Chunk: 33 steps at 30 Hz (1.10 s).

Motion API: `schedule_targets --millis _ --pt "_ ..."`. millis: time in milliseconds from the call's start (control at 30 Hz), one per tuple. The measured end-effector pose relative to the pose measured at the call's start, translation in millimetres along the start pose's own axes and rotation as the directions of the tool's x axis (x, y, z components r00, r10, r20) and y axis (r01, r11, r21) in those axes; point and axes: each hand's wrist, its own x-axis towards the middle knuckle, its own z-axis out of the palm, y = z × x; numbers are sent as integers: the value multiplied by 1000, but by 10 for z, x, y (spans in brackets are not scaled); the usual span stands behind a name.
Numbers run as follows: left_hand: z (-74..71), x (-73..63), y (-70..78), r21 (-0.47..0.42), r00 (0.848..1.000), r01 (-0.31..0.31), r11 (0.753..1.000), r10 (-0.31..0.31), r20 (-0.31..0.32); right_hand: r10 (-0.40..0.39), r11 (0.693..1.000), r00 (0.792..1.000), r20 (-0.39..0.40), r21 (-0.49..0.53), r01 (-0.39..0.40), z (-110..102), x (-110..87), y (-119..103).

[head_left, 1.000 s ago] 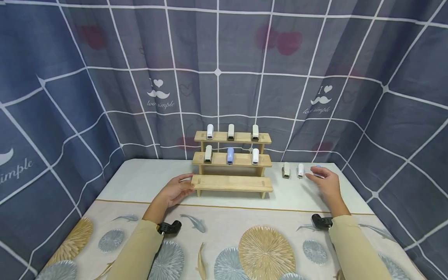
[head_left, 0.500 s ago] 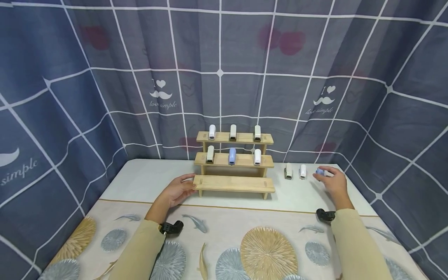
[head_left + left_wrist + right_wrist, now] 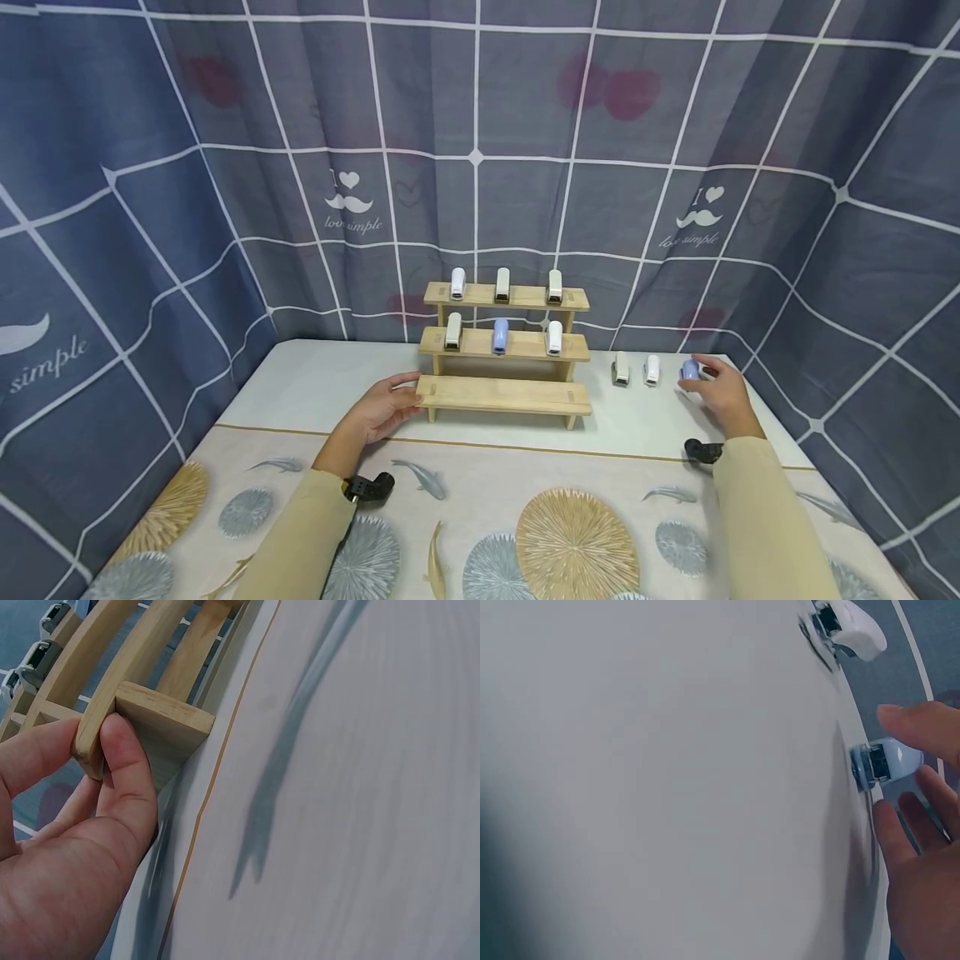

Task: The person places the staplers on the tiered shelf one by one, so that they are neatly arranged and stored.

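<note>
The left hand (image 3: 384, 406) pinches the left end of the lowest step of a three-step wooden display stand (image 3: 504, 395). In the left wrist view its thumb and index finger hold the board (image 3: 112, 705). At the right, the right hand (image 3: 723, 390) is spread around a small blue stapler (image 3: 690, 369) standing on the white surface. The right wrist view shows the thumb above this blue stapler (image 3: 889, 761) and the fingers below it, with gaps visible. Left of it stand a white stapler (image 3: 651, 369) and a cream stapler (image 3: 620, 368).
White and cream staplers stand on the top step (image 3: 528, 296). The middle step (image 3: 525, 344) bears a cream, a blue and a white one. A patterned cloth (image 3: 420, 533) covers the near table, and a grid-patterned curtain (image 3: 420, 200) hangs behind.
The right hand has shifted rightward, so more of the blue stapler shows between its fingers. The left hand stays on the stand. The head view has moved slightly.
</note>
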Motion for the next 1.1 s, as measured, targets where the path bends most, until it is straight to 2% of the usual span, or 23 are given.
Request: schedule_targets --millis 133,233,567,767,933,1100 --pt "5 5 -12 17 1000 2 1000 -2 -13 -19 1000 998 56 -2 19 -29 13 -10" --pt "-2 9 -3 12 1000 -4 1000 4 1 -4 1000 997 78 0 4 -32 17 -27" --pt "14 3 -5 0 1000 2 1000 -2 2 38 999 996 78 33 -40 -2 68 14" --pt "17 -7 2 -12 1000 13 1000 -13 -16 25 999 995 97 21 -27 -8 70 28" --pt "10 -12 0 -10 1000 11 1000 -12 -12 28 998 993 112 57 -35 -2 82 48" --pt "8 2 -4 -6 1000 11 1000 -11 -8 54 996 994 90 65 -60 14 62 56"
